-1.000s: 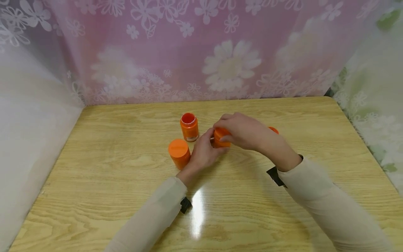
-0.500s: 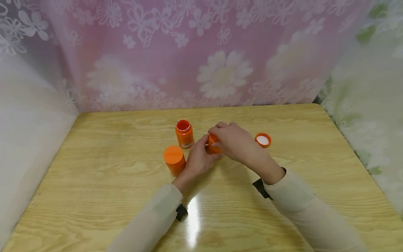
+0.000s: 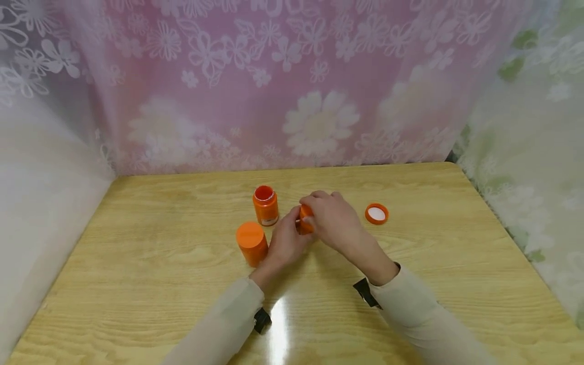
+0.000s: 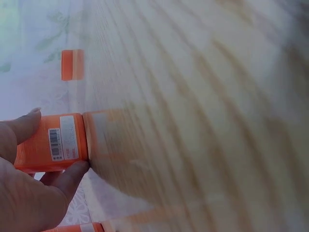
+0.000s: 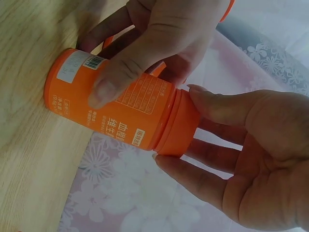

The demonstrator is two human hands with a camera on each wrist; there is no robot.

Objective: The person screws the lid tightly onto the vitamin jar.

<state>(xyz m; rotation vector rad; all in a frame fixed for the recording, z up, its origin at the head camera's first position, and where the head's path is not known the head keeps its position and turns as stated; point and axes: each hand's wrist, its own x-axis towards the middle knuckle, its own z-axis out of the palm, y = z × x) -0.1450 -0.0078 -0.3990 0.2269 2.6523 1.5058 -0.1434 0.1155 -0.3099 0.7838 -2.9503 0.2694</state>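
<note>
An orange pill bottle (image 5: 120, 106) with printed white text and a barcode stands on the wooden table between both hands. Its body is gripped by the left hand (image 3: 287, 241), thumb on one side and fingers on the other. The right hand (image 3: 335, 218) holds the ribless orange cap (image 5: 181, 125) at the top, thumb and fingertips around its edge. In the head view the hands cover most of this bottle. Just left of the left wrist is a capped orange bottle (image 3: 252, 246). Behind it stands an uncapped orange bottle (image 3: 266, 208), its mouth showing red inside.
A loose orange cap (image 3: 376, 214) lies with its white inside facing up, right of the hands. The wooden table (image 3: 150, 284) reaches back to a pink flowered curtain (image 3: 219, 116). Pale curtains hang at both sides.
The head view has tilted up, so everything sits lower in it. My right forearm has swung inward, uncovering the loose cap. Both hands keep their hold on the bottle and its cap.
</note>
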